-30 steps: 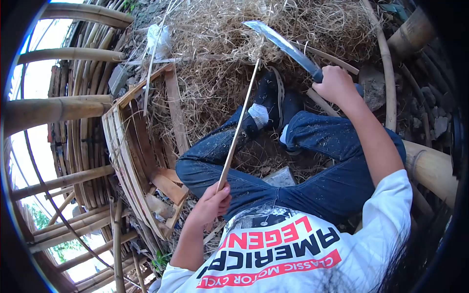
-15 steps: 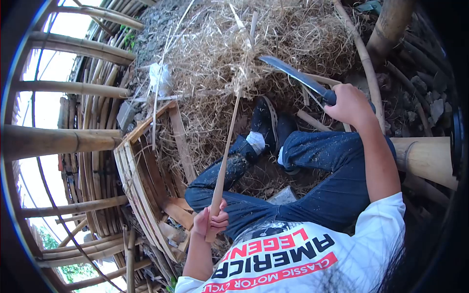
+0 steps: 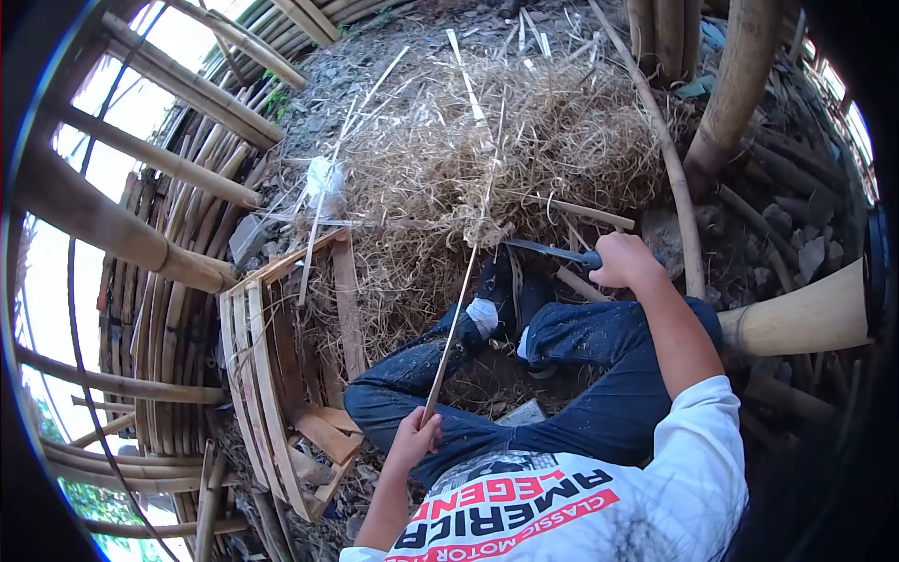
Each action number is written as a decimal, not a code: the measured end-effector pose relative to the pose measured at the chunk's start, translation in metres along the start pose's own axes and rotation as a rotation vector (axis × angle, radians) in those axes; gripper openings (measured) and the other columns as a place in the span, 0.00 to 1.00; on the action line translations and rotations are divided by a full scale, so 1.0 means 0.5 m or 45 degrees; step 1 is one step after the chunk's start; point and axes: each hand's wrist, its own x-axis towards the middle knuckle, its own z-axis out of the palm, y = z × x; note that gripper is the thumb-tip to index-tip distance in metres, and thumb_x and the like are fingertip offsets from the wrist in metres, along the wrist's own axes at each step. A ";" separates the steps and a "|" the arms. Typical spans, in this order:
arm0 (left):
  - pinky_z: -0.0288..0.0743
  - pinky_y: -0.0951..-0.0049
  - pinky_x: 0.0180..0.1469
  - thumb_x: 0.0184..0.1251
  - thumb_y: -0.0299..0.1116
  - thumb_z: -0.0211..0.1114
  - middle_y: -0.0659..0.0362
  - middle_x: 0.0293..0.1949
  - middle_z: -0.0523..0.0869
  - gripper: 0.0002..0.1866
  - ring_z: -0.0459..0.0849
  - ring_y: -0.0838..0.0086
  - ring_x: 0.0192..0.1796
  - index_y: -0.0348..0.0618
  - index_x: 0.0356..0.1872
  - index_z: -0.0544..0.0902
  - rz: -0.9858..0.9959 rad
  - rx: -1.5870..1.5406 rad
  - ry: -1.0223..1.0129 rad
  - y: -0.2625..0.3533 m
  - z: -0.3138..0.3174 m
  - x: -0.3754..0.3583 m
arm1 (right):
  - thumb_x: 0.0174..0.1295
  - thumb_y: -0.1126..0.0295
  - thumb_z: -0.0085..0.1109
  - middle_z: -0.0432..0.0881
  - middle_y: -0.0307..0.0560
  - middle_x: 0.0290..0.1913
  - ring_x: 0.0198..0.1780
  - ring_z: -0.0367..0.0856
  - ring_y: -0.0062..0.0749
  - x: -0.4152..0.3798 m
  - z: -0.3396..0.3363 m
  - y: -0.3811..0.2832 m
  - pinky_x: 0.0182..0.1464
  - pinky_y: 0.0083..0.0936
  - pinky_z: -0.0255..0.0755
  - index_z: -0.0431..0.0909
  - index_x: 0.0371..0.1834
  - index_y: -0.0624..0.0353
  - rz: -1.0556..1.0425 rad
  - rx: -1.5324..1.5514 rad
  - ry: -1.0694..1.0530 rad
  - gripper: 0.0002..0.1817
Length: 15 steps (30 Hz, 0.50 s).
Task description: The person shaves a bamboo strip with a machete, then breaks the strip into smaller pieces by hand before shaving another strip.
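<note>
My left hand (image 3: 414,438) is closed round the near end of a long, thin bamboo strip (image 3: 453,342), close over my left thigh. The strip slopes away past my shoes toward a heap of curly shavings (image 3: 571,140). In my right hand (image 3: 626,260) is the dark handle of a long knife (image 3: 543,249), held in front of my right knee. Its blade lies nearly level and points left, the tip close beside the strip just above my shoes. Pale curls bunch around the strip near that tip.
To the left stands a slatted wooden crate (image 3: 255,375) with wood pieces inside. Beyond it rises a bamboo pole frame (image 3: 112,215). A white plastic bag (image 3: 324,176) lies by the shavings. Thick bamboo posts (image 3: 732,94) and stones (image 3: 810,255) are on the right.
The knife has come down and swung from a raised slant to nearly level, its tip now by the strip. The strip has turned to show a narrower side. My view has shifted too.
</note>
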 end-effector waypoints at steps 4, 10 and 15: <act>0.67 0.80 0.19 0.77 0.40 0.54 0.63 0.20 0.79 0.13 0.73 0.84 0.18 0.40 0.37 0.78 0.055 0.114 0.175 0.000 0.011 -0.026 | 0.46 0.57 0.68 0.86 0.59 0.39 0.45 0.85 0.50 0.005 0.002 0.008 0.51 0.39 0.78 0.85 0.32 0.64 -0.004 -0.010 0.020 0.20; 0.61 0.82 0.16 0.78 0.42 0.53 0.65 0.17 0.76 0.15 0.68 0.85 0.14 0.41 0.35 0.78 0.134 0.120 0.137 0.052 0.033 -0.098 | 0.45 0.55 0.68 0.86 0.58 0.38 0.44 0.85 0.50 -0.022 -0.019 0.015 0.51 0.39 0.78 0.85 0.31 0.63 -0.002 0.000 0.098 0.20; 0.59 0.83 0.15 0.77 0.42 0.55 0.66 0.17 0.75 0.15 0.67 0.86 0.14 0.41 0.35 0.77 0.238 -0.095 0.071 0.105 0.034 -0.129 | 0.45 0.53 0.66 0.86 0.60 0.38 0.44 0.85 0.51 -0.048 -0.056 0.021 0.51 0.40 0.78 0.86 0.33 0.62 0.019 0.107 0.195 0.21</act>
